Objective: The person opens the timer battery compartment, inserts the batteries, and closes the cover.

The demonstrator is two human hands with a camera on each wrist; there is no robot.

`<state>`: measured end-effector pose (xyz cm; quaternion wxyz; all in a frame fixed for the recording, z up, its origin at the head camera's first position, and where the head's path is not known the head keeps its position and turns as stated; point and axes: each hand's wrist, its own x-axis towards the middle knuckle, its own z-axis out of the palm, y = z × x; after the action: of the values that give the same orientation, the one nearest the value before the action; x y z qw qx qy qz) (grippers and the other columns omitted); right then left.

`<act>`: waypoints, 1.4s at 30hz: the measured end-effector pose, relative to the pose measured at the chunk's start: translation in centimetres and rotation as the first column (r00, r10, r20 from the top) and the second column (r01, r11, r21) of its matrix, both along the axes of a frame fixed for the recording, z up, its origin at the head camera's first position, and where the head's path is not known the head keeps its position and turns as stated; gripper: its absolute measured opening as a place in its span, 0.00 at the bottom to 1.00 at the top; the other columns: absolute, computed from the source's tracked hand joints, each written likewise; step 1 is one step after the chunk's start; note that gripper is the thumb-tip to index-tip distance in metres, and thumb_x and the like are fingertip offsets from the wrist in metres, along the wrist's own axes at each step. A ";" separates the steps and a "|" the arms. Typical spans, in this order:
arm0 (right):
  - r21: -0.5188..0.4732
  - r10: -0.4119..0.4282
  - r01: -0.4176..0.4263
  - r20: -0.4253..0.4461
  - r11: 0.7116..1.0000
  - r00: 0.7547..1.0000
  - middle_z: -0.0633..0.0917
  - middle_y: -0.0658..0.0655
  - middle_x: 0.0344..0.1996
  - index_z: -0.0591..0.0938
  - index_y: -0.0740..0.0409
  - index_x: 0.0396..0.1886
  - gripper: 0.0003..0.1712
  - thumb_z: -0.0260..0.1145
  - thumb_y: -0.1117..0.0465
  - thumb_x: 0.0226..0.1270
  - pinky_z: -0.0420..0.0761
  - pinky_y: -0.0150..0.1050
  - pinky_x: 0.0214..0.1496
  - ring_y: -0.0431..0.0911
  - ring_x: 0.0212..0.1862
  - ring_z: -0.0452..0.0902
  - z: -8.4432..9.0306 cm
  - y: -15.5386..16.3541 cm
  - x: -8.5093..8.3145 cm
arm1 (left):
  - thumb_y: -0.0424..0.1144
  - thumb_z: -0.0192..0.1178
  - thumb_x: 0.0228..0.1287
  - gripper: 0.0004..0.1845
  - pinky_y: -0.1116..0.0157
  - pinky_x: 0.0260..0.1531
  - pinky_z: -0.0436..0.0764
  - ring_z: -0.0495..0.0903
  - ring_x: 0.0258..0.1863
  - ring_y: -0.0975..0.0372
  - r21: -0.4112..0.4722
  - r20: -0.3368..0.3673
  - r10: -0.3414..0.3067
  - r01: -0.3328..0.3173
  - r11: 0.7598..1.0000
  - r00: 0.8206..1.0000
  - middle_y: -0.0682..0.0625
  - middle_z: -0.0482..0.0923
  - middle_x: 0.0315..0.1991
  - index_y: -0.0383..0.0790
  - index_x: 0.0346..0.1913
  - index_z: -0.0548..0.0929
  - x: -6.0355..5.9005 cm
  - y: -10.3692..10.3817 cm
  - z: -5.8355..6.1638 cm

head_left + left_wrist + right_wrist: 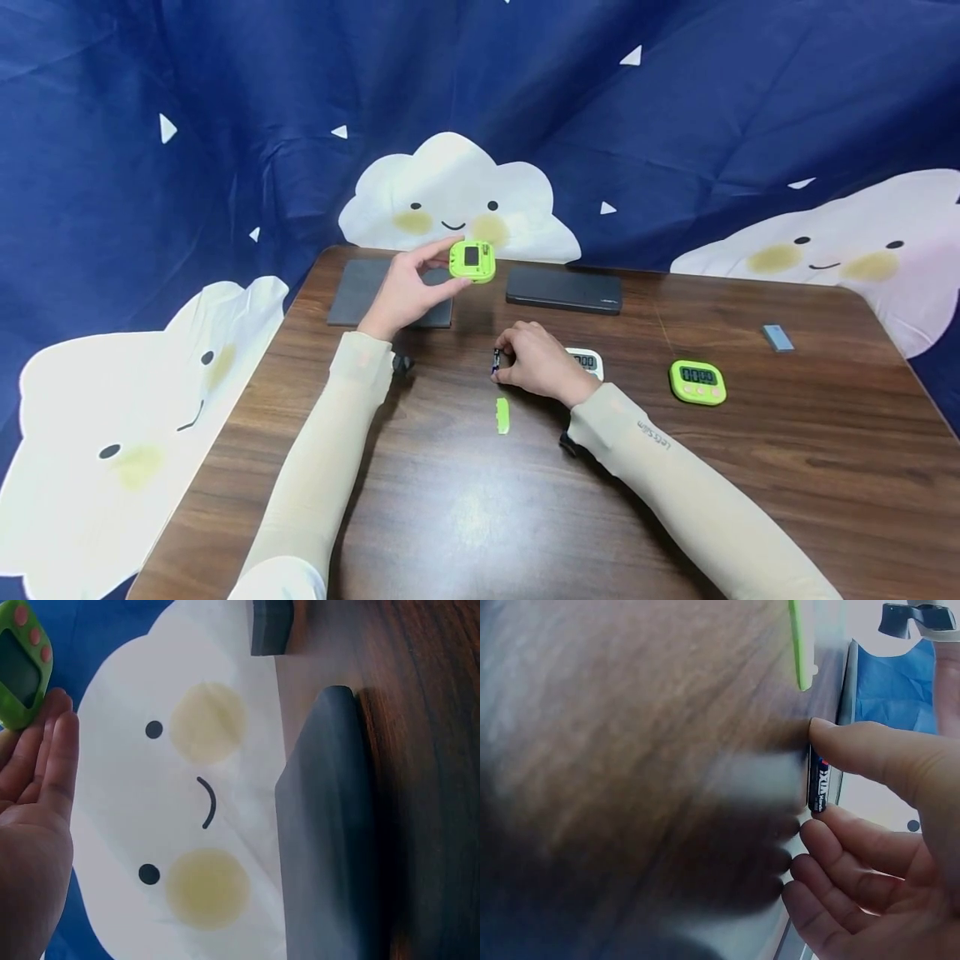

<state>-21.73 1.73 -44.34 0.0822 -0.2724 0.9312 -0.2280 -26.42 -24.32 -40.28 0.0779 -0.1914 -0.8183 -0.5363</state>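
Note:
My left hand [408, 287] holds a lime-green digital timer [486, 271] above the table, between thumb and fingers. Its back faces the head camera, with the battery compartment uncovered; in the left wrist view its screen and pink buttons show. At the table top my right hand [542, 364] pinches a small dark battery [819, 780] by its two ends, thumb at one and a finger at the other. Just below it lies a lime-green battery cover [502, 416]. A white timer [589, 362] is partly hidden behind the right hand.
A second lime-green timer [697, 382] lies to the right, screen up. Farther right is a small blue block [777, 337]. Along the back of the wooden table [480, 517] are a dark flat pad [352, 292] and a black box [564, 290]. A blue cloud-print curtain [600, 100] hangs behind.

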 end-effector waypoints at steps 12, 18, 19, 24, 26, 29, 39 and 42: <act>0.000 -0.011 0.011 -0.019 1.000 1.000 0.87 0.57 0.46 0.90 0.63 0.58 0.25 0.83 0.54 0.67 0.83 0.52 0.61 0.53 0.52 0.79 0.2 -0.1 0.5 | 0.43 0.79 0.70 0.36 0.44 0.71 0.83 0.89 0.60 0.49 0.033 0.017 0.021 -0.022 0.999 1.000 0.40 0.91 0.61 0.51 0.79 0.81 -0.3 -0.2 -0.4; -0.058 0.001 -0.003 -0.031 0.998 1.000 0.87 0.54 0.45 0.90 0.61 0.57 0.26 0.83 0.50 0.68 0.84 0.49 0.59 0.50 0.51 0.80 -1.0 0.3 -0.3 | 0.43 0.79 0.70 0.36 0.45 0.72 0.82 0.89 0.60 0.49 0.038 0.020 0.018 -0.018 0.999 1.000 0.40 0.90 0.61 0.51 0.80 0.81 -0.4 -0.1 -0.4; -0.075 -0.009 0.008 -0.016 0.997 1.000 0.87 0.54 0.46 0.90 0.61 0.57 0.26 0.84 0.50 0.68 0.84 0.49 0.59 0.50 0.51 0.81 -0.9 0.4 -0.3 | 0.43 0.79 0.70 0.36 0.45 0.71 0.83 0.89 0.60 0.49 0.037 0.021 0.018 -0.019 0.999 1.000 0.40 0.91 0.61 0.51 0.80 0.81 -0.4 -0.1 -0.4; -0.195 -0.091 0.103 0.066 0.975 0.994 0.90 0.56 0.50 0.91 0.59 0.58 0.25 0.85 0.52 0.67 0.88 0.51 0.61 0.51 0.53 0.88 1.7 0.6 -0.1 | 0.42 0.79 0.70 0.36 0.49 0.70 0.84 0.90 0.59 0.50 0.029 0.018 0.014 -0.014 0.999 1.000 0.41 0.91 0.62 0.51 0.80 0.81 -0.4 0.0 -0.6; -0.242 -0.114 0.129 0.073 0.962 0.991 0.91 0.57 0.52 0.91 0.57 0.60 0.26 0.84 0.51 0.67 0.87 0.52 0.63 0.52 0.55 0.88 3.0 0.9 -0.4 | 0.42 0.80 0.70 0.36 0.50 0.69 0.85 0.90 0.59 0.50 0.027 0.012 0.010 -0.011 1.000 1.000 0.40 0.91 0.61 0.50 0.79 0.81 -0.5 0.0 -0.6; -0.305 -0.137 0.153 0.074 0.940 0.988 0.91 0.58 0.54 0.90 0.56 0.62 0.27 0.84 0.50 0.68 0.86 0.53 0.66 0.54 0.57 0.88 5.0 1.3 -1.0 | 0.43 0.80 0.70 0.36 0.49 0.70 0.84 0.90 0.59 0.50 0.022 0.004 0.010 -0.010 1.000 1.000 0.41 0.91 0.61 0.50 0.79 0.81 -0.5 0.0 -0.7; -0.499 -0.124 0.109 0.003 0.860 0.992 0.90 0.59 0.56 0.89 0.54 0.66 0.29 0.84 0.51 0.70 0.85 0.55 0.72 0.55 0.63 0.88 9.2 1.2 -3.6 | 0.42 0.80 0.70 0.36 0.43 0.72 0.83 0.90 0.60 0.50 0.019 -0.003 -0.029 0.029 0.999 1.000 0.42 0.90 0.64 0.51 0.79 0.82 -0.4 0.2 -0.5; -0.490 -0.094 0.085 0.006 0.868 0.996 0.90 0.59 0.57 0.88 0.55 0.67 0.28 0.82 0.52 0.71 0.86 0.53 0.71 0.53 0.62 0.89 9.5 0.9 -4.4 | 0.44 0.80 0.70 0.35 0.49 0.70 0.85 0.90 0.60 0.51 -0.001 -0.001 -0.029 0.029 1.000 1.000 0.44 0.90 0.64 0.51 0.79 0.82 -0.3 0.2 -0.5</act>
<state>-26.10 2.62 -34.81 -0.0085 -0.2431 0.8555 -0.4571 -26.76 -24.10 -40.78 0.0706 -0.2037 -0.8156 -0.5370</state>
